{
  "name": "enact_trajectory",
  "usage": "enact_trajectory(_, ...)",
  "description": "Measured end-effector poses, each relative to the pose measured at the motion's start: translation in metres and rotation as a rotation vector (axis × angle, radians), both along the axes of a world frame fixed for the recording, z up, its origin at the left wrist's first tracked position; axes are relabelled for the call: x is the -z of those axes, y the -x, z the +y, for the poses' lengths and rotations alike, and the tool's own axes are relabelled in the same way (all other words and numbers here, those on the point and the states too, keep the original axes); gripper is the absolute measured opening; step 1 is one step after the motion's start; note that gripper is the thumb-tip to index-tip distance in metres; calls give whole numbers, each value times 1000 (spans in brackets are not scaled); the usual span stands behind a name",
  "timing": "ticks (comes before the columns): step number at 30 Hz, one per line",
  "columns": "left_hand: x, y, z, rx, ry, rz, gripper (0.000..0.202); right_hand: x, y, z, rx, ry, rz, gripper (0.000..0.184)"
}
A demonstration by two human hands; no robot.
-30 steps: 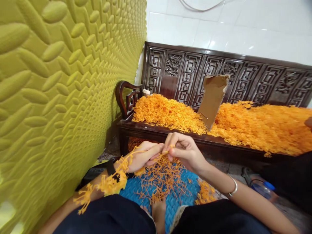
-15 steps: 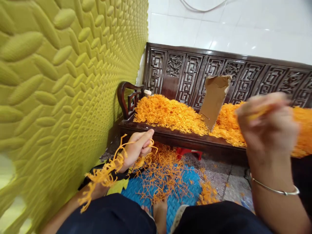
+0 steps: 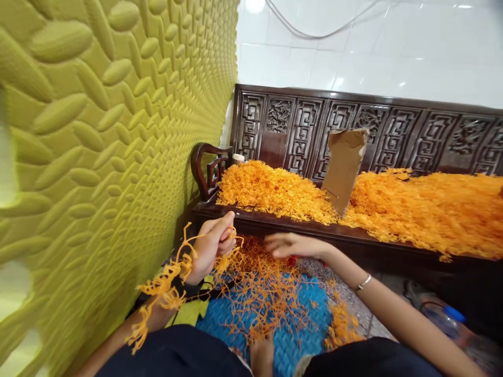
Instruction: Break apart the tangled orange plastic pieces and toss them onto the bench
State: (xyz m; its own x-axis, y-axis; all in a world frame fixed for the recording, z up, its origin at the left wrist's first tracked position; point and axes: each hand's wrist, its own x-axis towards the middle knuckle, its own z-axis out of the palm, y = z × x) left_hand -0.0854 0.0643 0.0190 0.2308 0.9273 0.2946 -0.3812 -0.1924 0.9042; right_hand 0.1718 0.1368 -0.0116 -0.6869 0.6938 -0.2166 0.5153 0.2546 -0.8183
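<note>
My left hand (image 3: 214, 245) is closed, thumb on top, on several thin orange branching strands. A frilly orange bunch (image 3: 167, 285) hangs behind it along the wrist and forearm. My right hand (image 3: 293, 245), a little blurred, is open with fingers stretched out to the left and nothing visible in it. It hovers above a heap of thin orange branching sprues (image 3: 271, 293) on the floor between the legs. What lies inside the left fist is mostly hidden.
A dark carved wooden bench (image 3: 271, 141) bears orange piles (image 3: 275, 188) on both sides of an upright cardboard piece (image 3: 342, 170). A yellow foam mat (image 3: 129, 157) stands at the left. Blue matting (image 3: 298, 335) lies underfoot. A blue-capped bottle (image 3: 451, 317) is at right.
My right hand has come down and left from above the right-hand pile, its closed fingers opening; the orange bit in it is no longer seen. The left hand has shifted slightly left, still gripping.
</note>
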Motion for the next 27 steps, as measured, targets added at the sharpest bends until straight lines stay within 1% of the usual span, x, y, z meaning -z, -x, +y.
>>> enact_trajectory(1, 1, 0, 1, 4, 4, 2, 47, 10, 4, -5, -126, 101, -116, 80)
enact_trajectory(2, 2, 0, 2, 7, 6, 2, 47, 17, 9, -11, -232, 167, -212, 78)
enact_trajectory(3, 3, 0, 4, 9, 6, -1, 47, 21, 13, -16, -309, 195, -280, 77)
enact_trajectory(5, 5, 0, 7, 11, -1, -12, 47, 20, 22, -27, -386, 158, -314, 72)
enact_trajectory(6, 6, -1, 8, 11, -7, -17, 47, 16, 26, -32, -383, 108, -279, 67)
enact_trajectory(7, 7, -1, 9, 10, -12, -19, 47, 10, 30, -36, -352, 42, -218, 62)
enact_trajectory(10, 7, -2, 9, -4, -17, -14, 48, -11, 41, -49, -151, -199, 3, 40)
enact_trajectory(11, 7, -3, 8, -6, -12, -8, 49, -17, 46, -53, -94, -261, 47, 37)
enact_trajectory(12, 6, -4, 7, -5, -5, -5, 49, -22, 51, -57, -61, -301, 67, 39)
enact_trajectory(13, 6, -6, 6, 0, 1, -5, 49, -25, 57, -62, -52, -314, 72, 42)
enact_trajectory(15, 4, -9, 3, 9, 3, -23, 48, -26, 72, -70, -52, -293, 78, 43)
enact_trajectory(17, 2, -13, -1, 4, -12, -55, 47, -23, 88, -78, 23, -304, 116, 42)
enact_trajectory(20, -1, -17, -5, -15, -35, -83, 47, -17, 104, -86, 183, -419, 194, 39)
enact_trajectory(21, -1, -17, -5, -15, -42, -94, 47, -17, 107, -89, 207, -475, 189, 36)
enact_trajectory(23, 0, -17, -6, 3, -54, -118, 47, -20, 107, -92, 188, -582, 117, 34)
enact_trajectory(25, 2, -17, -6, 46, -63, -106, 48, -27, 103, -95, 109, -666, 15, 33)
enact_trajectory(27, 4, -16, -7, 95, -72, -57, 48, -36, 97, -98, 7, -711, -59, 30)
